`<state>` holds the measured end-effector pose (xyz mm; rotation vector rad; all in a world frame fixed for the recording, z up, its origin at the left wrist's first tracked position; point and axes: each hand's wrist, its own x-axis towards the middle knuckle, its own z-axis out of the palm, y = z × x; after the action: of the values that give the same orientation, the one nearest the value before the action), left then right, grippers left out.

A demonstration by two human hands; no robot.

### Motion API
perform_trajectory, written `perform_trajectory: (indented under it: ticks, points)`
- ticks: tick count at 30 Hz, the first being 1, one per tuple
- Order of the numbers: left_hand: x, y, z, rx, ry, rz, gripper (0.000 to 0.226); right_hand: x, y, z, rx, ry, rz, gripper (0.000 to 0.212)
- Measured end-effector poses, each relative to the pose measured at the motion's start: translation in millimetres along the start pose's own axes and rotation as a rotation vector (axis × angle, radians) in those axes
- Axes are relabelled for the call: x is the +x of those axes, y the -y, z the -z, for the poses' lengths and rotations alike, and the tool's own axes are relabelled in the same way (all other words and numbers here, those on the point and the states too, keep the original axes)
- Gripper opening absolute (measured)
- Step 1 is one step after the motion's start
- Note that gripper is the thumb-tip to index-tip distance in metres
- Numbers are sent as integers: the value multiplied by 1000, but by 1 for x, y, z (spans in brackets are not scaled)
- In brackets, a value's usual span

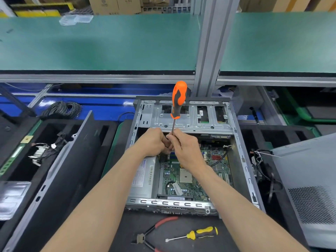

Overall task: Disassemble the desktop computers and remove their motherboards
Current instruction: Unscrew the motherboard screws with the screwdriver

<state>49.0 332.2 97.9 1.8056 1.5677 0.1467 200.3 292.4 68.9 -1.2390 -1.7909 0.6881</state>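
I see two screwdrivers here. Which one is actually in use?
The orange-handled screwdriver: it stands handle-up over the open case, its shaft pinched by the right hand. The yellow-handled screwdriver lies untouched in front of the case, beside the pliers.

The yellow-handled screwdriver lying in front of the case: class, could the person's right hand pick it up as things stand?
Probably not straight away. The right hand is pinching the shaft of the orange screwdriver over the open case. Once freed, the yellow-handled screwdriver lies uncovered beside the pliers.

Bare arms, no gear

I see left hand [154,142] and right hand [185,150] ungloved; both forearms bare, sleeves out of frame, no watch or rings showing.
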Motion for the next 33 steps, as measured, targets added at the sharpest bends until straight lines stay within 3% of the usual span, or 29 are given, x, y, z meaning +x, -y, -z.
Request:
perform_trajectory:
  ticks: [4,9,12,22,33]
  points:
    - [-1,-1,0,12,-12,10,44,0,0,-1,-8,-2,7,20]
    - [-3,-4,1,46,-46,34,25,0,1,-2,-21,5,25,18]
    - [-3,-3,1,57,-58,49,40,0,2,-2,-28,16,28,17]
    - [-3,-3,2,20,-51,55,24,0,3,-2,-18,11,30,19]
    - [-1,0,0,24,-68,79,34,1,-3,-7,-10,14,33,21]
